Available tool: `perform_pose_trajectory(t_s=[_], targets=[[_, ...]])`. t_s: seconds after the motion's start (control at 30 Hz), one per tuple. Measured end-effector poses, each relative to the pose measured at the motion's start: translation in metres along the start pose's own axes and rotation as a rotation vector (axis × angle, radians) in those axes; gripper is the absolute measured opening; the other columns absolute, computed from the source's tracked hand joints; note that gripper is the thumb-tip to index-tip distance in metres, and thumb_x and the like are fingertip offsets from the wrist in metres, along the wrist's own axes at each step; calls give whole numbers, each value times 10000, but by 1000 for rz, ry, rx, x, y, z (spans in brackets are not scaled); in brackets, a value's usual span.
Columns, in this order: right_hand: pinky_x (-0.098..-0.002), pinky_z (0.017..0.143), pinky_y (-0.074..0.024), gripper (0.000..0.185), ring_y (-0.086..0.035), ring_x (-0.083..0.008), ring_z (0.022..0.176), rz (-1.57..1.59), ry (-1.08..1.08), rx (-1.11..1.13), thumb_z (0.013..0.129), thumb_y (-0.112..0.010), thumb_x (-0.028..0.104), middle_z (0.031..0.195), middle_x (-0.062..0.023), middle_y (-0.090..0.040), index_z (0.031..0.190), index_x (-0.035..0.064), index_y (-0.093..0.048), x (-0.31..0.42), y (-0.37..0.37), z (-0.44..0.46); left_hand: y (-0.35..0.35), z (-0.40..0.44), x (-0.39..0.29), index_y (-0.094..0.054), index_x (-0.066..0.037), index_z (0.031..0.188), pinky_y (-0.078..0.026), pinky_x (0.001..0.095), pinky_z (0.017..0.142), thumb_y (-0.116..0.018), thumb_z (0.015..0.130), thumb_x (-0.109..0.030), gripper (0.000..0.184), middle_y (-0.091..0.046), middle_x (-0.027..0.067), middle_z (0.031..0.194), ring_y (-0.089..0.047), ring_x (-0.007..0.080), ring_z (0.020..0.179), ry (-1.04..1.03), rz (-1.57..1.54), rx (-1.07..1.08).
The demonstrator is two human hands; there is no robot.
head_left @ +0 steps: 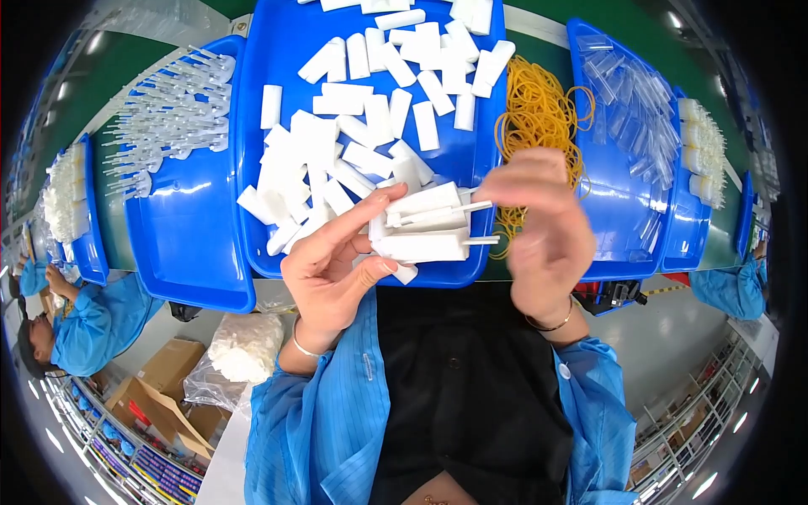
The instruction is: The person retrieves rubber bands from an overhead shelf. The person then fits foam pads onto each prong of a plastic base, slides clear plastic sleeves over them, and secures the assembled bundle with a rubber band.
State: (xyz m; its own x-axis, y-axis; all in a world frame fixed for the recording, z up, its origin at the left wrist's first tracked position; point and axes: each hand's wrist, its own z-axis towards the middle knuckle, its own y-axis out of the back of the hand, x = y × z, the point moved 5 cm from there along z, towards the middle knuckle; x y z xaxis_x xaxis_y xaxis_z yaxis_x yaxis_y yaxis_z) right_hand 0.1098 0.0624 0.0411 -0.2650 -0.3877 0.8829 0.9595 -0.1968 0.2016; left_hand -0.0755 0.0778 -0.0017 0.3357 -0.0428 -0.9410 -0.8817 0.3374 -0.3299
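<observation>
The left hand was clamped on white blocks above the blue tray; a light, steady grip there best kept the thin rods exposed. The right hand showed blurred beside them, its grip unclear. Yellow rubber bands lay nearby.
</observation>
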Motion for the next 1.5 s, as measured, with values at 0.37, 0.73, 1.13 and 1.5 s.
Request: perform_pose_trajectory(t_s=[0.37,0.73,1.13,1.5], targets=[[-363,697,-346,269,-481,-244,843,-875,104,96,697,-672,126,799,-62,-555,952,78,-603,-36,-41,16,18,-3,1,-491,59,1167,-574,334,610,-583,857,-101,361,-525,307,1154,-644,296,874,22,-166,-74],[-376,735,-347,200,-481,-285,854,-679,5,83,766,-566,29,885,-116,-552,963,32,-535,-36,-34,16,21,1,0,-537,30,1068,-569,334,575,-562,865,-91,237,-507,331,1159,-650,308,844,-8,-209,-55],[-228,709,-427,208,-525,-92,771,501,-363,-46,961,-436,174,881,-63,-574,1041,-3,-508,-31,2,-4,4,5,0,-527,56,1125,-572,360,675,-579,831,-20,308,-492,311,1197,-607,312,978,5,-41,-90],[-275,641,-456,137,-581,-217,722,-417,49,-171,851,-555,27,879,-112,-613,985,7,-567,-13,16,-3,3,2,-1,-532,51,1127,-561,340,666,-584,823,-23,318,-529,279,1176,-646,277,877,-25,47,-212]])
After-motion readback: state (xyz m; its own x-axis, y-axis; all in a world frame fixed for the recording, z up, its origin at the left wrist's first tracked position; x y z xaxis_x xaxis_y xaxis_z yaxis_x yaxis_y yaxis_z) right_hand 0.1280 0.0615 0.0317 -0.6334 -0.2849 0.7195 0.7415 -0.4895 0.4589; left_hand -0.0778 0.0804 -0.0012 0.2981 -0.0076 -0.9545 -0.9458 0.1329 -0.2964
